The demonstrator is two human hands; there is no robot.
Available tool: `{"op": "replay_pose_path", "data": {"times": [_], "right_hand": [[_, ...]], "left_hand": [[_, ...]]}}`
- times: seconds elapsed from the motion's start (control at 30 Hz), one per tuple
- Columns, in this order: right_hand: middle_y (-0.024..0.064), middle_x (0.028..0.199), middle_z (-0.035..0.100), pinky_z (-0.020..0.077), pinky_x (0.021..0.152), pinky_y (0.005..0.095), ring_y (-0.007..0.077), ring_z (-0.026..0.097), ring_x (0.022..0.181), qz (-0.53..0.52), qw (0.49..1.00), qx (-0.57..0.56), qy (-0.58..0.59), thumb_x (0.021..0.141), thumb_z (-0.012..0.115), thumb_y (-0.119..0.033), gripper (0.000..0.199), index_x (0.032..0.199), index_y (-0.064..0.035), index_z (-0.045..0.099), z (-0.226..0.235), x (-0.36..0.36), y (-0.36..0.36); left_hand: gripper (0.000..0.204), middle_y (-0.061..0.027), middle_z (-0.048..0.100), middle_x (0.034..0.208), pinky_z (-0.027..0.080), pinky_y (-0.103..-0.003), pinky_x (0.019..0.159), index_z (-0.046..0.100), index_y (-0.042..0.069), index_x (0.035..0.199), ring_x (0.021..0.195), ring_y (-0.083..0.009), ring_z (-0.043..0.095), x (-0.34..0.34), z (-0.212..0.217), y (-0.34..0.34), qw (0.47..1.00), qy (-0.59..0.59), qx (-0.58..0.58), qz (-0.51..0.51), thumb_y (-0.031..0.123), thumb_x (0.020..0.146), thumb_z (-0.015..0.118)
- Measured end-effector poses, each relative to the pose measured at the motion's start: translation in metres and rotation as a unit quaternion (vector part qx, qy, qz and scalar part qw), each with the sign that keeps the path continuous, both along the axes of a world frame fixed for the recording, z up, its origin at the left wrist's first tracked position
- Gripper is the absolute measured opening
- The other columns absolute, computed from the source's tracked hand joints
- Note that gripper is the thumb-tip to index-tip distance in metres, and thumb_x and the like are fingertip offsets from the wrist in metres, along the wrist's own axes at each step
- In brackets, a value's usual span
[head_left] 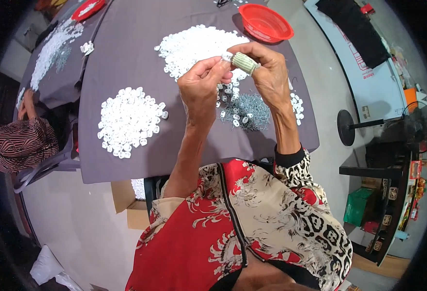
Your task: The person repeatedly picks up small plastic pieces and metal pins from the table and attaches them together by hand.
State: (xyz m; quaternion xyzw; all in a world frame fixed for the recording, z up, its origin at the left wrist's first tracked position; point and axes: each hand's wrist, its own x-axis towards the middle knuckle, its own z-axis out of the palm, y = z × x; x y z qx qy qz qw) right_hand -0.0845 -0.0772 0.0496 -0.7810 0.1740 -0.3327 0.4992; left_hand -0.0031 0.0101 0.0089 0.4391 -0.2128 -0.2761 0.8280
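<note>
Both hands are raised together above the grey tabletop (126, 63). The left hand (201, 87) has its fingers pressed together in a pinch on a small white plastic piece (227, 56), which sits at the meeting point of the two hands. The right hand (267, 68) closes on the same piece from the other side, its forefinger wrapped in a ribbed pale-green finger guard (245, 62). Directly beneath the hands lies a heap of thin grey metal springs (252, 112) with a few white pieces mixed in. A large pile of white pieces (194, 48) lies farther back, and a second, rounder pile (128, 121) lies to the left. A red plastic basket (265, 23) stands at the far edge. At the left another person in a striped head covering (19, 143) sits at the same tabletop.
</note>
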Motion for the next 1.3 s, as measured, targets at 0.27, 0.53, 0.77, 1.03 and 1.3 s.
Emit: {"op": "replay_pose_path", "data": {"times": [0.27, 0.53, 0.77, 1.03, 1.3], "right_hand": [[0.0045, 0.076, 0.062, 0.0442, 0.064, 0.0211, 0.0087, 0.057, 0.070, -0.010, 0.998, -0.050, 0.027, 0.077, 0.056, -0.003, 0.014, 0.089, 0.0016, 0.062, -0.005, -0.001, -0.007], [0.0033, 0.075, 0.061, 0.0425, 0.061, 0.0213, 0.0079, 0.054, 0.069, 0.020, 0.998, -0.041, 0.037, 0.078, 0.057, -0.004, 0.013, 0.089, 0.0017, 0.061, -0.010, 0.001, -0.011], [0.0074, 0.078, 0.058, 0.0432, 0.060, 0.0254, 0.0156, 0.055, 0.070, -0.007, 0.958, -0.282, 0.043, 0.071, 0.064, -0.009, 0.032, 0.101, -0.0006, 0.056, -0.009, -0.002, -0.008], [0.0159, 0.080, 0.057, 0.0443, 0.064, 0.0384, 0.0337, 0.054, 0.073, -0.008, 0.906, -0.422, 0.035, 0.061, 0.057, 0.002, 0.034, 0.094, 0.0021, 0.055, -0.021, 0.000, -0.016], [0.0158, 0.076, 0.057, 0.0443, 0.066, 0.0380, 0.0328, 0.055, 0.071, -0.004, 0.903, -0.424, 0.067, 0.060, 0.057, 0.002, 0.033, 0.092, 0.0025, 0.056, -0.022, -0.004, -0.017]], "left_hand": [[0.024, -0.0119, 0.062, 0.073, 0.049, -0.022, 0.058, 0.057, -0.011, 0.095, 0.062, -0.0134, 0.059, 0.002, -0.006, -0.003, 1.000, 0.012, -0.007, -0.015, 0.008, 0.079, 0.060], [0.024, -0.0126, 0.060, 0.075, 0.049, -0.023, 0.056, 0.056, -0.009, 0.093, 0.062, -0.0149, 0.058, 0.008, -0.005, -0.001, 0.998, 0.043, 0.014, -0.052, 0.011, 0.081, 0.058], [0.027, -0.0113, 0.059, 0.079, 0.049, -0.025, 0.062, 0.055, -0.010, 0.094, 0.068, -0.0142, 0.058, 0.007, -0.004, -0.003, 0.991, 0.106, 0.004, -0.079, 0.014, 0.081, 0.057], [0.029, -0.0092, 0.058, 0.080, 0.048, -0.026, 0.065, 0.055, -0.009, 0.096, 0.071, -0.0134, 0.056, 0.007, -0.006, -0.003, 0.991, 0.096, 0.018, -0.091, 0.016, 0.081, 0.058], [0.029, -0.0091, 0.058, 0.080, 0.048, -0.025, 0.065, 0.056, -0.009, 0.093, 0.070, -0.0131, 0.057, 0.011, -0.011, -0.005, 0.988, 0.095, 0.021, -0.118, 0.017, 0.080, 0.059]]}}
